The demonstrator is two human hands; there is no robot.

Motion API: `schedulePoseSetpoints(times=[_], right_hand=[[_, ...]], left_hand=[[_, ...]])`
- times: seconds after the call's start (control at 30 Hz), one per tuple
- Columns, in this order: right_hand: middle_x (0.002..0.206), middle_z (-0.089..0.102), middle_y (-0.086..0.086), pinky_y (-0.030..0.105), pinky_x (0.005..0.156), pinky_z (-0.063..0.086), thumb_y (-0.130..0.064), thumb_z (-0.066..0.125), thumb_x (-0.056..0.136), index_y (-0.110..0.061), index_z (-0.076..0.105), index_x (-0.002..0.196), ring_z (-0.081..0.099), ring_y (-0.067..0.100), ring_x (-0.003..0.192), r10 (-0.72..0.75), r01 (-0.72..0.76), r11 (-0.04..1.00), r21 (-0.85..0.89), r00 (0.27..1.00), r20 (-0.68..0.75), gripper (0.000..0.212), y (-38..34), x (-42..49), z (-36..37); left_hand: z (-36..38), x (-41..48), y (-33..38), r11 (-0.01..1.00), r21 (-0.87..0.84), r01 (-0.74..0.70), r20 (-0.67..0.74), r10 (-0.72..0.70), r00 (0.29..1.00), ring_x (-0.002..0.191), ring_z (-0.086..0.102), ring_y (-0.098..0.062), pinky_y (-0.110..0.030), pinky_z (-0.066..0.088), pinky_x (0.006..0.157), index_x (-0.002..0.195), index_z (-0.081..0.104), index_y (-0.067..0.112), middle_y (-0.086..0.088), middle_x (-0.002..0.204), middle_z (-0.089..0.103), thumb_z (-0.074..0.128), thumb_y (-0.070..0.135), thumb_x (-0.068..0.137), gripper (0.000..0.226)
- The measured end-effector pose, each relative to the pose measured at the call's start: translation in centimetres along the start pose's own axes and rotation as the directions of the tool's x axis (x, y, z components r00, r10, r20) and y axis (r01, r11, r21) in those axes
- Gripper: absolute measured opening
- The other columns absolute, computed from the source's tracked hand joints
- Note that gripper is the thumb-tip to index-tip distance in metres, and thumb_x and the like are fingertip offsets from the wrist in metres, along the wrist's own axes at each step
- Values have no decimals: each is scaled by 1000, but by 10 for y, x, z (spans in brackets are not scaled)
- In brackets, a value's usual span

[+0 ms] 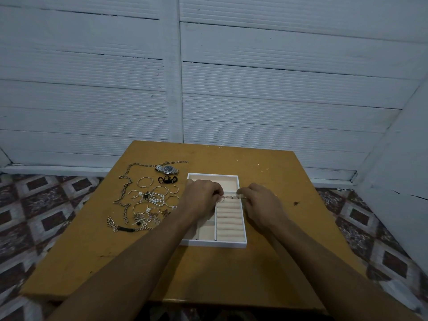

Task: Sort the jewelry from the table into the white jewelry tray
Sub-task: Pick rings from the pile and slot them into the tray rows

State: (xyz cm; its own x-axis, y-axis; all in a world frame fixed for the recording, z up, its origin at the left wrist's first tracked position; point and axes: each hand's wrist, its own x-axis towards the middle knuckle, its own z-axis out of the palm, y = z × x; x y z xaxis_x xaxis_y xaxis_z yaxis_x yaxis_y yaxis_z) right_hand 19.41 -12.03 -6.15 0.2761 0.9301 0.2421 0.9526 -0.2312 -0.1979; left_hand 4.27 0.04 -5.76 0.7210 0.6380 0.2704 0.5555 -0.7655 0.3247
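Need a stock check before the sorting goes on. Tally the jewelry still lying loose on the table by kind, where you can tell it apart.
Wristwatch: 1
Long chain necklace: 1
Pearl bead piece: 1
Chain bracelet with black bar: 1
Black hair tie-like piece: 1
Thin bangles and hoops: roughly 7, overlapping
Small charm tangle: cannot count
Total: about 12, plus the tangle.

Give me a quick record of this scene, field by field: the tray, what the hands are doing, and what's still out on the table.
tray: white jewelry tray, mid-table, ring rolls on its right side
left hand: left hand over tray, pinching one end of a thin chain
right hand: right hand pinching the other end
unsorted: wristwatch, pearl bracelet, long link chain, bangles, left of tray
surface: wooden table
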Motion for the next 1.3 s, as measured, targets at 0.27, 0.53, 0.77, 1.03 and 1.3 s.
schedulePoseSetpoints(times=[0.27,0.53,0.77,1.03,1.3], right_hand=[[111,61,0,30,73,45,-27,43,98,-22,63,121,55,19,98,15,-15,1000,17,1000,16,31,3,-2,-1],[109,61,-2,31,74,46,-24,45,96,-22,63,119,56,18,97,43,-43,996,77,999,8,29,9,-6,-1],[112,61,-4,30,77,51,-25,49,95,-23,63,120,56,13,96,80,-77,991,105,997,-24,28,20,-8,-7],[114,62,-5,31,78,52,-24,52,95,-23,65,117,58,13,96,88,-82,989,126,995,-36,26,24,-14,-7],[115,62,-6,30,78,52,-24,52,95,-24,65,117,59,12,96,104,-99,987,127,994,-34,26,23,-15,-9]], left_hand=[[-1,-2,-3,980,153,-129,11,129,992,103,59,-15,-36,27,87,109,68,30,7,107,69,50,32,96,22],[0,-8,-3,965,186,-184,30,182,983,105,57,-19,-35,26,85,115,67,29,6,112,68,51,29,95,25],[2,-14,-9,961,156,-229,-8,233,972,97,57,-24,-37,33,78,110,72,26,1,106,68,75,20,78,33],[0,-20,-5,961,155,-227,16,227,974,108,52,-21,-36,34,84,122,65,29,2,116,62,66,22,87,36],[0,-23,-4,967,149,-206,48,201,978,113,47,-22,-36,32,84,123,64,30,0,121,57,62,20,89,36]])
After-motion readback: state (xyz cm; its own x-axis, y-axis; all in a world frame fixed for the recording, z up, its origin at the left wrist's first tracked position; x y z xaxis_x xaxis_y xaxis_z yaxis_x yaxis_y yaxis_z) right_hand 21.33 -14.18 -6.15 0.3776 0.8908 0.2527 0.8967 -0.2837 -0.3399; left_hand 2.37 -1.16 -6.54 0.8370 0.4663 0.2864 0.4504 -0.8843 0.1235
